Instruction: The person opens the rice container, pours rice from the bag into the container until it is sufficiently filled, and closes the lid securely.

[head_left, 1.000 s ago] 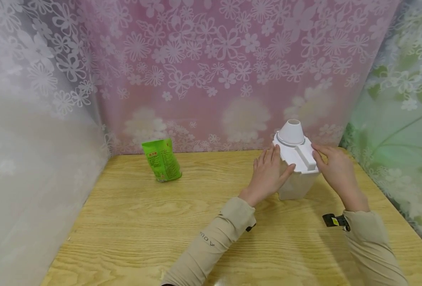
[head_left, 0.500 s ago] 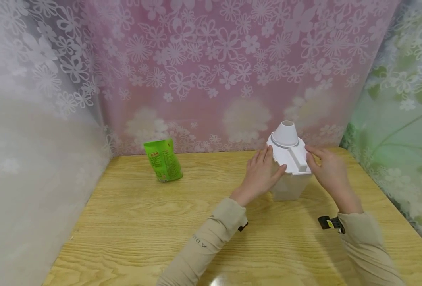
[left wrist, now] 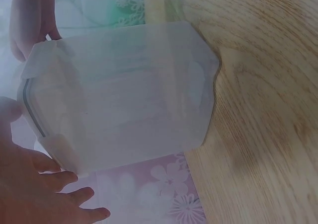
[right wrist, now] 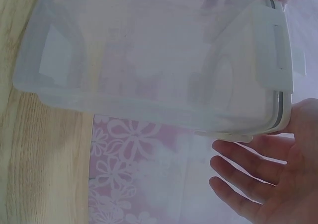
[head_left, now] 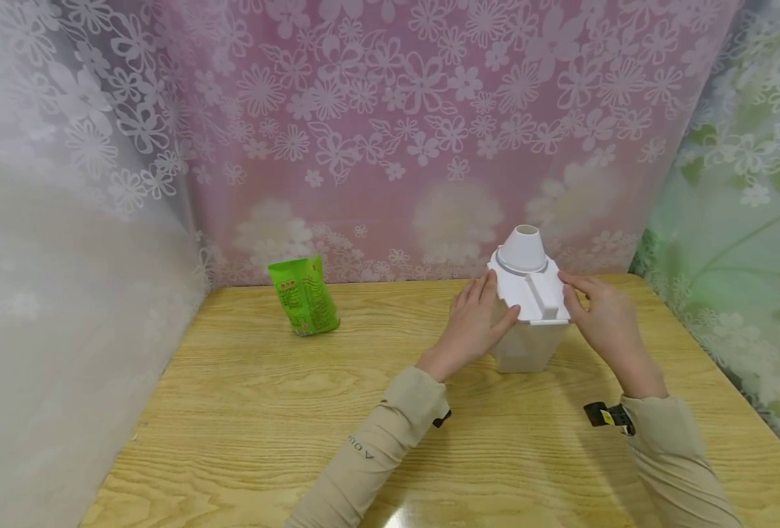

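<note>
A translucent plastic storage container [head_left: 525,348] with a white lid [head_left: 514,286] stands upright on the table, right of the middle. A white cone-shaped cup [head_left: 523,249] and a raised bar top the lid. In the head view my left hand [head_left: 467,326] holds the lid's left rim, thumb at the near corner. Opposite it, my right hand [head_left: 606,323] holds the right rim with thumb and index finger. The right wrist view shows the other fingers [right wrist: 243,184] spread below the side latch. Through the cloudy walls [left wrist: 119,100] I cannot make out any contents.
A green printed pouch [head_left: 305,297] stands at the back left of the wooden table [head_left: 264,425]. A pink floral curtain [head_left: 376,147] hangs behind the table. Pale sheets [head_left: 66,293] line both sides. Each wrist wears a black strap [head_left: 610,416].
Both hands have moved left together with the container, sliding it a short way across the table. The hold on the lid looks the same, and the pouch stays where it stood.
</note>
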`<state>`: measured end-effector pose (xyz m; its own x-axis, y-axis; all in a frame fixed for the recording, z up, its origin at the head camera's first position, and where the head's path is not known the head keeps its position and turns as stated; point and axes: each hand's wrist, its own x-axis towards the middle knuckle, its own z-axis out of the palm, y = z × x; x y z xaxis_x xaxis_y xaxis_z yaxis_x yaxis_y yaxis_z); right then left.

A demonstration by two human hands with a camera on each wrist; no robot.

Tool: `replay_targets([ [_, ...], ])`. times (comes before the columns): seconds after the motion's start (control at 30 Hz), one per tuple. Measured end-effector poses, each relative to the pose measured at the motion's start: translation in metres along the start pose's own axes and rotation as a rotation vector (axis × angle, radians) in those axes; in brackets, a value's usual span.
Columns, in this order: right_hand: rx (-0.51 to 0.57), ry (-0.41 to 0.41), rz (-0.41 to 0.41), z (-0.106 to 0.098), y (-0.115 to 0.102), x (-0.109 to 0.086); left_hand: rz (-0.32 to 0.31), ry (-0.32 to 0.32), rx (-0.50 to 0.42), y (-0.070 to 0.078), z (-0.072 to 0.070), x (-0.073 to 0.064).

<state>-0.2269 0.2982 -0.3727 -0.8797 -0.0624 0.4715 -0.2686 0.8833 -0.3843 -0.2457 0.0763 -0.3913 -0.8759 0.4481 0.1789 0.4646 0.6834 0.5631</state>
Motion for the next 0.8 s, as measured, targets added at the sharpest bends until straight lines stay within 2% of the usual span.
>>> replay_targets([
  [0.3,0.034,0.023,-0.018,0.0018,-0.0002,-0.0019,0.015,0.001,-0.019,-0.0028,-0.0022,-0.0019],
  [0.8,0.042,0.011,-0.013,0.0031,-0.0023,-0.0024,0.036,0.003,-0.026,-0.0056,-0.0043,-0.0045],
])
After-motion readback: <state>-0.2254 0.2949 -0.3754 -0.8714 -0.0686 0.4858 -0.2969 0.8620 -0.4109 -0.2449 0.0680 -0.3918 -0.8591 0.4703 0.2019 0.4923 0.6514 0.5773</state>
